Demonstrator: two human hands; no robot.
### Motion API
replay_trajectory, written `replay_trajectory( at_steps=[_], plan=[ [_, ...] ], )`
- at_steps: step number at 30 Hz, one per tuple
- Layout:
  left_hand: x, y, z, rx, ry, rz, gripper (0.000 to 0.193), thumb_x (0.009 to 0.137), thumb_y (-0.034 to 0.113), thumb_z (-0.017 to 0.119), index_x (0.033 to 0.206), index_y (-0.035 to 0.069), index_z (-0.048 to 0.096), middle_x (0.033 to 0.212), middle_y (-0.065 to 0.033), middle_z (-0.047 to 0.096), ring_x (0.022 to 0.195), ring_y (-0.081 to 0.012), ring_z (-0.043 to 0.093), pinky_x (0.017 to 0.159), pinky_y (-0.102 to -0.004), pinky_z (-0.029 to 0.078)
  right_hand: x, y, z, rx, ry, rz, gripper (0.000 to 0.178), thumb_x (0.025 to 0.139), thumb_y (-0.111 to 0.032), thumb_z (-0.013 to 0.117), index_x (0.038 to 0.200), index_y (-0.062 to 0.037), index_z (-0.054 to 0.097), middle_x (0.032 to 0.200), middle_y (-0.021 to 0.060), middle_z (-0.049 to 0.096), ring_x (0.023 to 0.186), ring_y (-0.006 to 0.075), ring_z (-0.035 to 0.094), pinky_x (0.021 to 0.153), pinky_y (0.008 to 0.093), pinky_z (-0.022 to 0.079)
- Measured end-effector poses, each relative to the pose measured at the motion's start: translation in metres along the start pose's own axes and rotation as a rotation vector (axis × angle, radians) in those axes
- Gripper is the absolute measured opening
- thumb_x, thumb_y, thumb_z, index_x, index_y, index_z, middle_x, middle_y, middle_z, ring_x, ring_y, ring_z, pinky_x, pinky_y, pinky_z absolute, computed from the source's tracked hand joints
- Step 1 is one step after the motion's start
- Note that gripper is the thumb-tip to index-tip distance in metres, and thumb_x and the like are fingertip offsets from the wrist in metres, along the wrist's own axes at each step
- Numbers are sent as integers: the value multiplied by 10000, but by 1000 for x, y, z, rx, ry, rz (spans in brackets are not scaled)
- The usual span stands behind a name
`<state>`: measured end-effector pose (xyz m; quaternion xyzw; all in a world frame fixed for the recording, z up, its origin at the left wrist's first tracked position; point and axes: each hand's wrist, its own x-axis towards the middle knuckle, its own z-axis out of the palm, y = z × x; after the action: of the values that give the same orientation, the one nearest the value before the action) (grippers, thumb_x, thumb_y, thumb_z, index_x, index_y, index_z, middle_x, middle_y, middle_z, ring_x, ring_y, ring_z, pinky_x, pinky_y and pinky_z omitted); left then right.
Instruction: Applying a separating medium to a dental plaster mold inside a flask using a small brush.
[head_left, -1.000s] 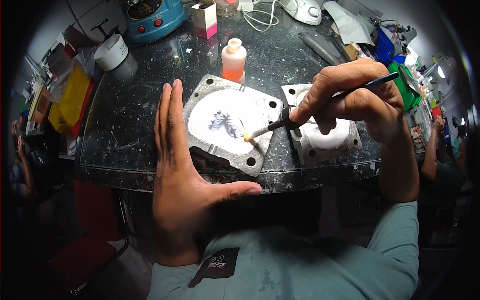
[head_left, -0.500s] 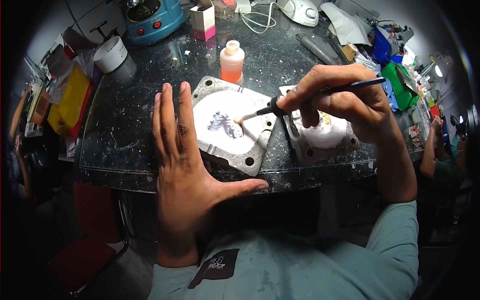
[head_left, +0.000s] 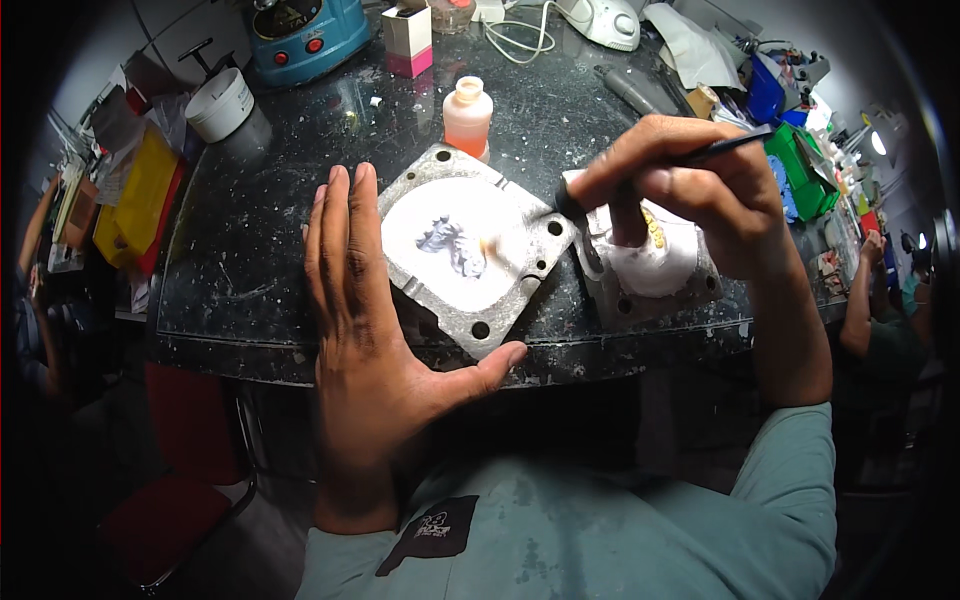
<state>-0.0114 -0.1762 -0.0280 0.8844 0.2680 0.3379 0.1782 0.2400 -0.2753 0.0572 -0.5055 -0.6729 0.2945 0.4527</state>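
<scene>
My left hand (head_left: 365,320) is open, fingers stretched out along the left side of a metal flask half (head_left: 478,330), its thumb by the near corner. White plaster (head_left: 412,210) fills this half, with a greyish-blue tooth-arch imprint (head_left: 440,240) in its middle. My right hand (head_left: 715,195) pinches a thin dark-handled brush (head_left: 735,143) above the flask's right side; its tip over the plaster is blurred. Under this hand, farther right, lies a second flask half (head_left: 706,292) with white plaster and yellowish teeth (head_left: 656,235), partly covered by my fingers.
Just behind the flask stands an open bottle (head_left: 467,112) of orange-pink liquid. Farther back are a white tub (head_left: 220,106), a blue machine (head_left: 310,45), a white-and-pink box (head_left: 408,45) and a white device (head_left: 605,22). Green trays (head_left: 800,165) and clutter line the right. Other people sit at both sides.
The flask half has turned clockwise beside my left hand, and my left thumb has shifted slightly up and left. My right hand has moved a little with the brush, whose tip is now smeared.
</scene>
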Motion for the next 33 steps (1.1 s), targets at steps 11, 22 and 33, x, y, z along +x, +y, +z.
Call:
replay_trajectory(
  at_steps=[11, 22, 33],
  plan=[
    [1, 7, -11, -286, -69, -71, 1116, 638, 112, 751, 1593, 51, 176, 1595, -237, 255, 1493, -392, 248, 1223, -464, 251, -3, 5, -5, -54, -99, -5, 303, 938, -51, 498, 1121, 78, 702, 1019, 135, 735, 787, 166, 683, 746, 296, 558],
    [-2, -24, -4, -691, 65, -70, 1059, 716, 351, 660, 1580, -30, 182, 1612, -293, 226, 1533, -358, 179, 1220, -543, 62, -5, 1, 7, -93, 52, -19, 351, 953, -169, 529, 1098, 104, 695, 925, 173, 728, 720, 188, 700, 680, 308, 573],
    [-2, -19, 3, -732, 71, -93, 809, 849, 137, 594, 1551, -58, 241, 1599, -249, 279, 1521, -324, 215, 1236, -471, 92, -8, 3, 13, -292, 157, -71, 326, 979, -147, 516, 1106, 100, 687, 949, 175, 734, 725, 172, 684, 691, 290, 561]
  ],
)
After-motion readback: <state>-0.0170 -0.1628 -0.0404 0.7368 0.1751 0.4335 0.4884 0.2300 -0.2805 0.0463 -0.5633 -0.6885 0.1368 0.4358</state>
